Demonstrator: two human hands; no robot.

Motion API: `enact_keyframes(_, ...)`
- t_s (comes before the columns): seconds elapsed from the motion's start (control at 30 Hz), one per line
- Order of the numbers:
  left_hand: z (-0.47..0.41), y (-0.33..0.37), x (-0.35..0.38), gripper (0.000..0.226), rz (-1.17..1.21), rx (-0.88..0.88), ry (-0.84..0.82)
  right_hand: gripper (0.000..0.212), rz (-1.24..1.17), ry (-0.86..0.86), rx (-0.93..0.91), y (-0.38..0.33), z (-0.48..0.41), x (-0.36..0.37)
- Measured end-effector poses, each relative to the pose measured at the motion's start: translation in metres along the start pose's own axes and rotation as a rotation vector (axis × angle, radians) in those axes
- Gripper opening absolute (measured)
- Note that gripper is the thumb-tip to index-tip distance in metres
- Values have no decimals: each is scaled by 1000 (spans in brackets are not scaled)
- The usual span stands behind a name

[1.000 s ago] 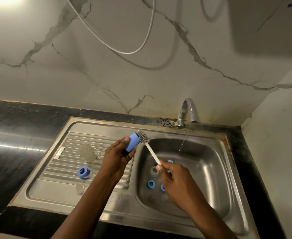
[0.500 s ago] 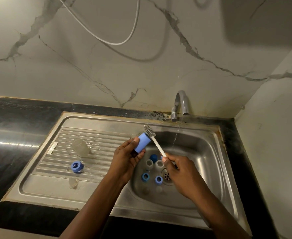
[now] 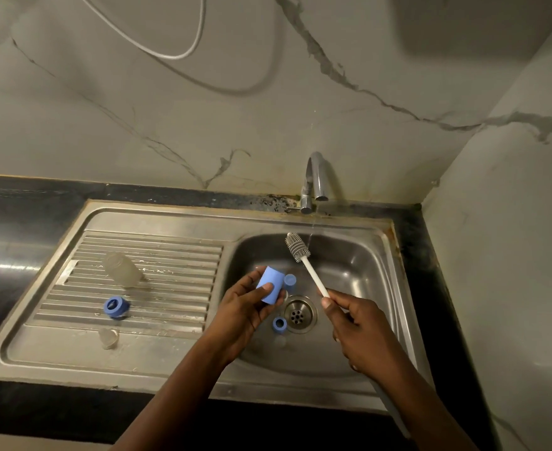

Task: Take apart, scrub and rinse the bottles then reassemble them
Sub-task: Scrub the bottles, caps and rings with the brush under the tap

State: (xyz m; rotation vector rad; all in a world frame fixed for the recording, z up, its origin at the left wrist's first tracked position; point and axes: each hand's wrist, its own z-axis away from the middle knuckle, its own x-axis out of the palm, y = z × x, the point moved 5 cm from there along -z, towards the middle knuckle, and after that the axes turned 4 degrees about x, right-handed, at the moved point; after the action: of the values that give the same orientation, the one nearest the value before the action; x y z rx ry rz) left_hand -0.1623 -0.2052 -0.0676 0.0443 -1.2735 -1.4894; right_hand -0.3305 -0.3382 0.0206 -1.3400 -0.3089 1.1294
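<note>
My left hand (image 3: 242, 307) grips a small blue bottle cap (image 3: 269, 284) over the left side of the sink basin (image 3: 359, 265). My right hand (image 3: 362, 333) holds the white handle of a bottle brush (image 3: 312, 271); its grey bristle head (image 3: 296, 246) points up and left, apart from the cap, near a thin stream of water. On the drainboard lie a clear bottle body (image 3: 121, 270), a blue screw ring (image 3: 116, 306) and a clear teat (image 3: 108, 336). A blue ring (image 3: 279, 324) and another blue part (image 3: 290, 280) sit in the basin by the drain (image 3: 299, 314).
A chrome tap (image 3: 315, 182) stands at the back of the steel sink and runs a thin stream. Black countertop (image 3: 14, 222) surrounds the sink. A marble wall rises behind and a side wall (image 3: 512, 255) stands close on the right. A white cable (image 3: 170, 53) loops on the back wall.
The brush head has pulled away from the blue cap, up and to the right toward the water stream. My left hand has lowered the cap over the basin. The camera tilted down slightly.
</note>
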Motion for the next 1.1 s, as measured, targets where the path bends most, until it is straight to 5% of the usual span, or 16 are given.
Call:
enact_keyframes(0.27, -28, -62, 3, 27, -467, 28, -8, 39, -54, 27, 10, 27, 6, -23)
enact_keyframes(0.57, -104, -131, 21, 35, -921, 176, 113, 31, -34, 51, 84, 74, -10, -34)
enact_keyframes(0.77, -149, -173, 18, 31, -1034, 201, 186, 19, 17, 88, 118, 113, -37, -28)
enact_keyframes(1.1, -207, -214, 28, 16, -1105, 230, 163, 26, 44, 101, 175, 156, -52, -37)
